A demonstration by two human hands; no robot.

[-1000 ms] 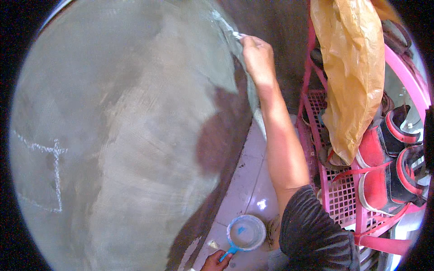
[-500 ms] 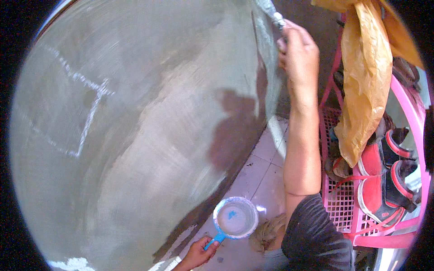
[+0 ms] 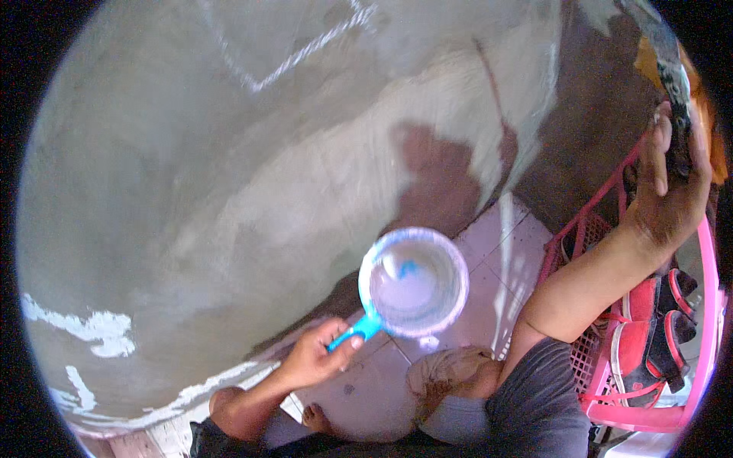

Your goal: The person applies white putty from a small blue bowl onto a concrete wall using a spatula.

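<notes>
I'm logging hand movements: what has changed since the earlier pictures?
The right hand, with its scraper, has moved rightward in the picture, now in front of the pink rack. The left hand and blue-handled dipper have come up into fuller view. The camera view shifted too. Both holds stay; the red-and-black shoes remain on the rack.

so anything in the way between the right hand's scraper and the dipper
Nothing visible stands between the scraper in the right hand and the dipper; the left hand grips its handle on the far side.
</notes>
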